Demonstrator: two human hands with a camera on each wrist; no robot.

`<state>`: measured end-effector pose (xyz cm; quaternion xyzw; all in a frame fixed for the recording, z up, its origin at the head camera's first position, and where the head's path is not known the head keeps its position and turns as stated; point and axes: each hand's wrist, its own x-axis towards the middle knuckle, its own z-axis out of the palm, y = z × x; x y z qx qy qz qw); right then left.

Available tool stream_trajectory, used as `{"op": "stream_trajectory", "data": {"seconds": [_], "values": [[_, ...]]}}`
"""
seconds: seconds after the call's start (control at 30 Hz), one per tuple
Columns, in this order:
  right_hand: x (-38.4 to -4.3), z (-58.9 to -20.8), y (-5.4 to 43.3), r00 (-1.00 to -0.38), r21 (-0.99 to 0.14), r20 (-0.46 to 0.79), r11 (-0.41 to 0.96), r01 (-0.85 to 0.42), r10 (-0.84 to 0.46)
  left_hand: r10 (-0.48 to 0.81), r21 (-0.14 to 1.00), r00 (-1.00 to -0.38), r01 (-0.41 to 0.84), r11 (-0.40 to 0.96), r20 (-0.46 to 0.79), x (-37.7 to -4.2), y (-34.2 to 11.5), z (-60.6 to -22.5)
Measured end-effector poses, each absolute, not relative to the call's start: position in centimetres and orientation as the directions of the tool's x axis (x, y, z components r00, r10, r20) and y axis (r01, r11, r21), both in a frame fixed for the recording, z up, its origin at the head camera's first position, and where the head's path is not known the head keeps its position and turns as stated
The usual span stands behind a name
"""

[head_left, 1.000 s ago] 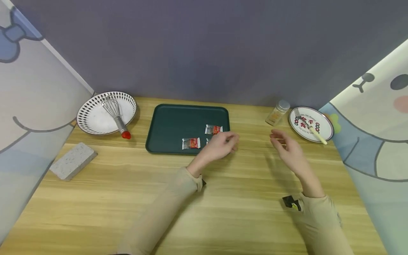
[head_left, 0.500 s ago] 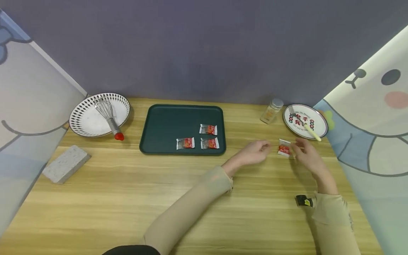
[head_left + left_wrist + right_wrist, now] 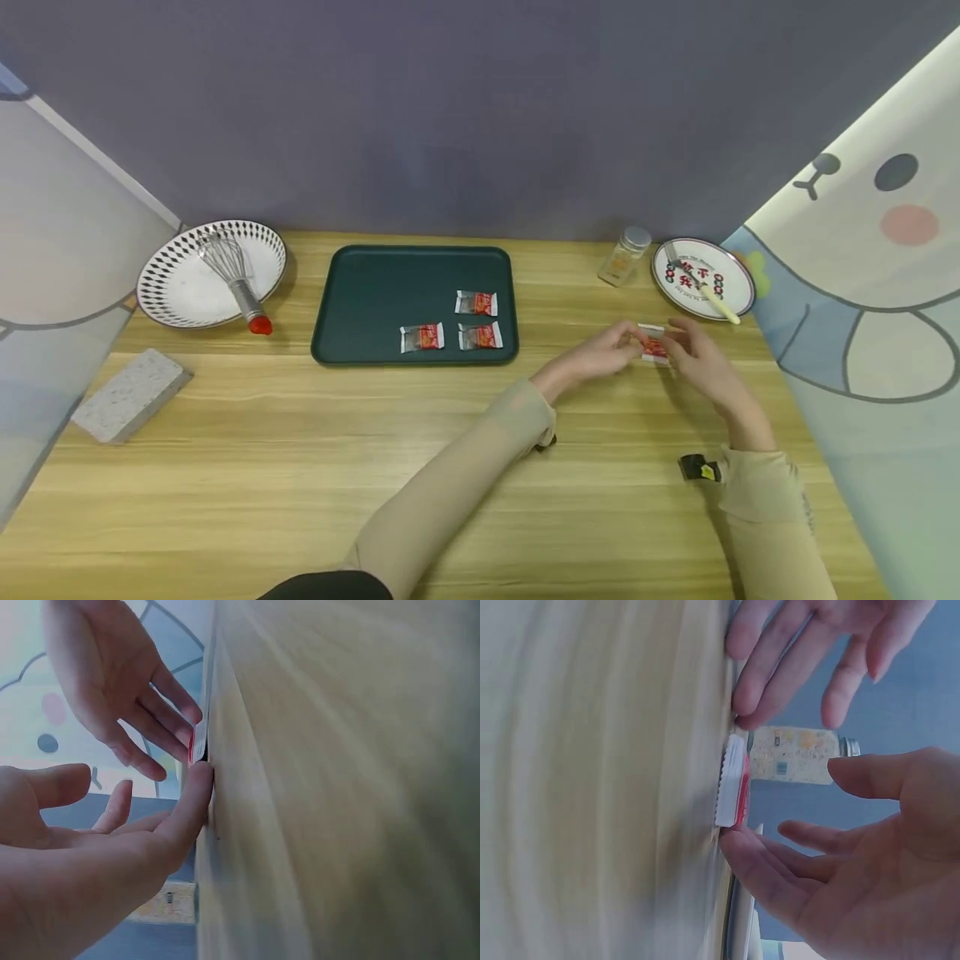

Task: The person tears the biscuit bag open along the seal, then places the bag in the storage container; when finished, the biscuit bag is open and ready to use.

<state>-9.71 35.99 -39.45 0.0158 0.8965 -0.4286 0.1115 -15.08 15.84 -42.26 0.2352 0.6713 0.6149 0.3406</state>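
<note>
A small red and clear wrapped packet [image 3: 654, 344] lies flat on the wooden table between my two hands. My left hand [image 3: 606, 350] reaches in from its left, fingertips right at that end. From the other side my right hand [image 3: 701, 362] has its fingertips at the packet's right end. In the left wrist view the packet [image 3: 199, 741] stands between the fingertips of both hands, thumbs held away from it. The right wrist view shows the packet's white crimped edge [image 3: 729, 784] close to the tabletop, with relaxed fingers at each end.
A dark green tray [image 3: 390, 292] holds several similar packets. Behind the hands stand a seasoning jar [image 3: 625, 257] and a plate [image 3: 738, 271] with a fork [image 3: 708, 292]. At left are a patterned bowl [image 3: 176, 296], a whisk [image 3: 243, 296] and a grey block [image 3: 131, 396].
My left hand has moved right from over the tray's corner to the packet, uncovering the packets there. My right hand has stayed near the packet's right end. The head view has shifted slightly.
</note>
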Motion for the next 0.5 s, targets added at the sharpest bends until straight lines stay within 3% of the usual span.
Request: {"op": "stream_trajectory", "data": {"seconds": [0.1, 0.27, 0.5], "values": [[-9.7, -39.3, 35.7, -0.972, -0.782, -0.217, 0.613, 0.116, -0.093, 0.729, 0.975, -0.656, -0.208, 0.074, -0.196, -15.2, 15.8, -42.4], [-9.6, -39.4, 35.2, -0.969, -0.831, -0.230, 0.536, 0.146, -0.094, 0.714, 0.960, -0.664, -0.276, 0.042, -0.222, -15.3, 15.5, -42.5], [-9.6, -39.4, 33.8, -0.991, -0.870, -0.129, 0.483, 0.094, -0.040, 0.629, 0.947, -0.749, -0.315, -0.063, -0.207, -15.1, 14.5, -42.2]]}}
